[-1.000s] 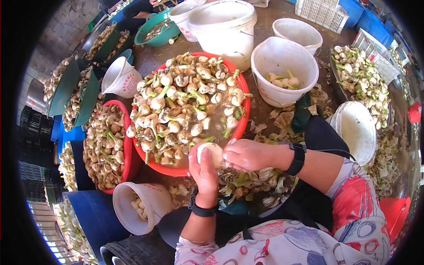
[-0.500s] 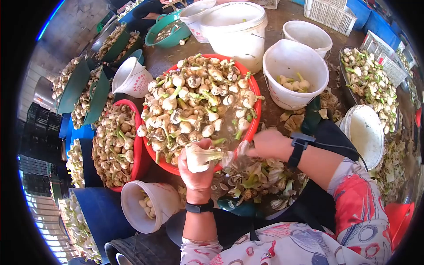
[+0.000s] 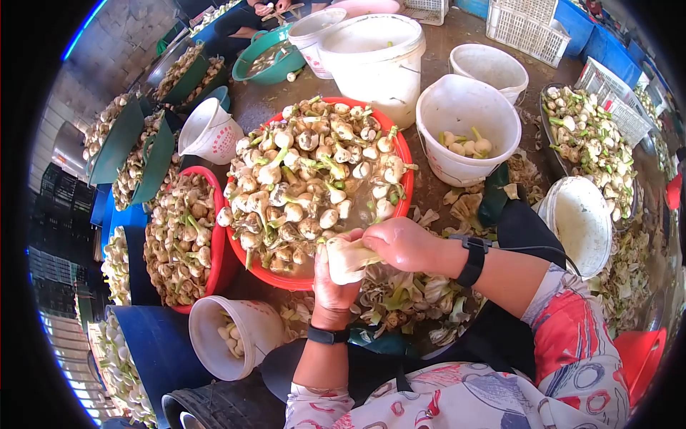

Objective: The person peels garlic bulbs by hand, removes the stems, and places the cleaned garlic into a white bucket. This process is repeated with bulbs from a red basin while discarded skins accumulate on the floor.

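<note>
A whitish garlic bulb (image 3: 344, 263) is gripped in my left hand (image 3: 330, 286), in front of the near rim of a red basin (image 3: 409, 154). Its stalk end points right, where the closed fingers of my right hand (image 3: 400, 244) pinch it. Both hands are close together around this one bulb. Many soiled bulbs (image 3: 286, 171) with green stalks fill the basin, and some murky water shows at its right side. Loose peeled skins (image 3: 414, 297) are piled just below my right forearm.
White buckets stand behind the basin (image 3: 371, 61) and to its right (image 3: 468, 114), the latter holding a few bulbs. Another bucket (image 3: 250, 332) tilts at lower left. A second red tub (image 3: 216, 243) is left. Another person's hands (image 3: 271, 8) show at the top.
My right hand has moved left and closed on the stalk end of the bulb. The thin skin strips it held off to the right are no longer visible. The view has shifted slightly.
</note>
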Tool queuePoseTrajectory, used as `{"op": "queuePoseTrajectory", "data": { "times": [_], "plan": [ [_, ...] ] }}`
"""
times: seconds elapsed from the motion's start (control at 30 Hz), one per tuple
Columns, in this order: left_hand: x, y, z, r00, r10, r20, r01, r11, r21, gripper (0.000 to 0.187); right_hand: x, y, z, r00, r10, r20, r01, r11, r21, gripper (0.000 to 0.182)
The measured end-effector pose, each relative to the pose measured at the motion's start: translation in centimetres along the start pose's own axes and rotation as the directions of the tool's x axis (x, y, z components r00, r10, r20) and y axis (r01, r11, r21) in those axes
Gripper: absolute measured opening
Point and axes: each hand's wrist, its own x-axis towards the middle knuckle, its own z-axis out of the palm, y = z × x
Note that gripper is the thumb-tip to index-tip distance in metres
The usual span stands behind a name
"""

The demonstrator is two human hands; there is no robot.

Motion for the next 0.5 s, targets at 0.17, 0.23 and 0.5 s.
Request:
{"op": "queuePoseTrajectory", "data": {
  "times": [0.17, 0.23, 0.5],
  "plan": [
    [-0.4, 0.7, 0.8, 0.999, 0.033, -0.012, -0.018, 0.763, 0.646, 0.044, -0.9, 1.6, 0.7, 0.978, -0.161, -0.13, 0.108, 0.932, -0.346, 0.015],
    [-0.6, 0.9, 1.5, 0.979, 0.144, 0.147, -0.175, 0.207, 0.963, 0.047, -1.1, 1.8, 1.0, 0.975, -0.027, -0.222, -0.04, 0.956, -0.291, 0.012],
    [-0.1, -0.2, 0.9, 0.954, 0.09, -0.287, -0.12, 0.989, -0.089, 0.039, -1.3, 2.2, 2.6, 0.963, -0.167, -0.211, 0.144, 0.983, -0.116, 0.008]
  ]
}}
